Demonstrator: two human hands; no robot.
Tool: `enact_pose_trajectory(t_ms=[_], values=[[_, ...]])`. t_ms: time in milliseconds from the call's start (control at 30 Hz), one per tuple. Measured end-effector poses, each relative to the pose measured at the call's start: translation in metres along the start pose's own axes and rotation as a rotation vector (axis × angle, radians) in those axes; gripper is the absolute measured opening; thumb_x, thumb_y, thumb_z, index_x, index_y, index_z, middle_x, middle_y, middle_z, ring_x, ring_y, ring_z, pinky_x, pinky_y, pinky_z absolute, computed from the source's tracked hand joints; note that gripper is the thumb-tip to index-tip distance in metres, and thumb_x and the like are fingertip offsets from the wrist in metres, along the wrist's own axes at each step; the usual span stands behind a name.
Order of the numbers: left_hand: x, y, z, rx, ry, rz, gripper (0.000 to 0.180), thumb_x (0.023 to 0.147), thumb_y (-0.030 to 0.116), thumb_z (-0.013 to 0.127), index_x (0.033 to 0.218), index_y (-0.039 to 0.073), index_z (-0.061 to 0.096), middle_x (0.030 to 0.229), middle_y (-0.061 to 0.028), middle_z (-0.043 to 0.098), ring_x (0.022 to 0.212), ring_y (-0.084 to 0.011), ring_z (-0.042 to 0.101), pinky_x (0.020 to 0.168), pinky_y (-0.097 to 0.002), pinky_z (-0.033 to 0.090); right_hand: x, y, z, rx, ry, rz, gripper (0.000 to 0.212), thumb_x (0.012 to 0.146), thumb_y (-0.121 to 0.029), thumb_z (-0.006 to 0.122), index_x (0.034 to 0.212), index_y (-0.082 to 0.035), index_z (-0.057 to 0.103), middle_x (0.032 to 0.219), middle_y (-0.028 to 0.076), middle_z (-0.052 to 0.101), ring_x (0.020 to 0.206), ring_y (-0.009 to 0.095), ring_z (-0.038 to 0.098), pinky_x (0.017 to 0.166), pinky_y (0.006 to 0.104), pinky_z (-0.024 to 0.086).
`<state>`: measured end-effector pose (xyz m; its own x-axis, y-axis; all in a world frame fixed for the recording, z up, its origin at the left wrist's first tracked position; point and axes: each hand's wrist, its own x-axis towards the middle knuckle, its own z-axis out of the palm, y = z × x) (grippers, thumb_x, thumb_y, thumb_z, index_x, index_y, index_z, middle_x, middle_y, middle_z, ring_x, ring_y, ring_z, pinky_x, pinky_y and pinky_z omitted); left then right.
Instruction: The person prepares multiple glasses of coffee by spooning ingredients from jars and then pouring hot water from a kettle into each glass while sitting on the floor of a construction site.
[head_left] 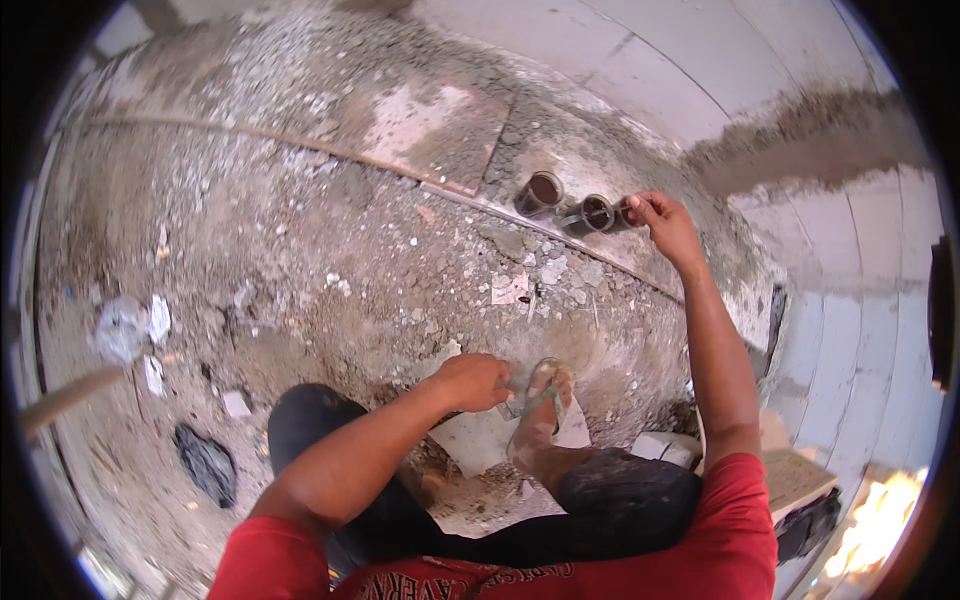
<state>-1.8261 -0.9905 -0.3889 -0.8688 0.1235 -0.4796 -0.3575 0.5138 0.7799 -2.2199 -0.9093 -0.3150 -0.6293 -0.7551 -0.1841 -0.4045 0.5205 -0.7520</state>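
Right fingers (648, 206) pinching rightmost glass (627, 213); bump risks spilling middle glass (597, 214) just left; left fingers (493, 386) curling, grip unclear.

Head view | A person in a red shirt (735, 515) extends the right hand (668, 225) to a row of dark-filled clear cups (541, 192), exact grip unclear | Left hand (472, 382), fingers curled, near a sandaled foot (538, 432) | Plastic bags (205, 465) lie on debris-strewn ground (330, 240)
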Motion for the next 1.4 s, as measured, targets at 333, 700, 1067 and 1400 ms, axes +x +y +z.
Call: enact_pose_trajectory(t_ms=[333,700,1067,1400], values=[[0.003,0.005,0.005,-0.010,-0.022,0.044,0.041,0.090,0.038,0.069,0.114,0.005,0.068,0.113,-0.0173,0.071,0.109,-0.0371,0.065,0.092,-0.0453,0.052,-0.009,0.020,-0.062,0.057,0.387,-0.024,0.034,0.099,-0.038,0.066,0.103,-0.004,0.071,0.079,-0.001,0.069,0.069,0.009,0.057,0.065,0.0256,0.047],[-0.004,-0.001,-0.005,-0.060,-0.010,-0.003,0.044,0.090,0.039,0.070,0.119,0.006,0.068,0.116,-0.0150,0.072,0.108,-0.0330,0.068,0.092,-0.0421,0.053,0.002,0.052,-0.020,-0.220,0.210,-0.030,0.026,0.097,-0.036,0.067,0.103,-0.012,0.074,0.078,0.003,0.073,0.072,0.017,0.067,0.068,0.0336,0.052],[-0.006,-0.002,-0.011,-0.040,-0.009,-0.035,0.045,0.091,0.040,0.068,0.121,0.006,0.067,0.118,-0.0155,0.071,0.110,-0.0339,0.067,0.094,-0.0429,0.052,0.012,0.045,-0.006,-0.582,0.349,0.037,0.033,0.098,-0.042,0.059,0.101,-0.013,0.075,0.087,0.010,0.075,0.084,0.030,0.071,0.076,0.0432,0.054],[-0.007,-0.006,-0.008,-0.020,0.005,-0.029,0.046,0.091,0.042,0.068,0.120,0.006,0.067,0.117,-0.0149,0.071,0.109,-0.0337,0.067,0.093,-0.0425,0.053,0.011,0.036,-0.006,-0.314,0.403,0.158,0.034,0.097,-0.037,0.057,0.100,-0.007,0.075,0.082,0.010,0.075,0.082,0.029,0.071,0.079,0.0405,0.055]])
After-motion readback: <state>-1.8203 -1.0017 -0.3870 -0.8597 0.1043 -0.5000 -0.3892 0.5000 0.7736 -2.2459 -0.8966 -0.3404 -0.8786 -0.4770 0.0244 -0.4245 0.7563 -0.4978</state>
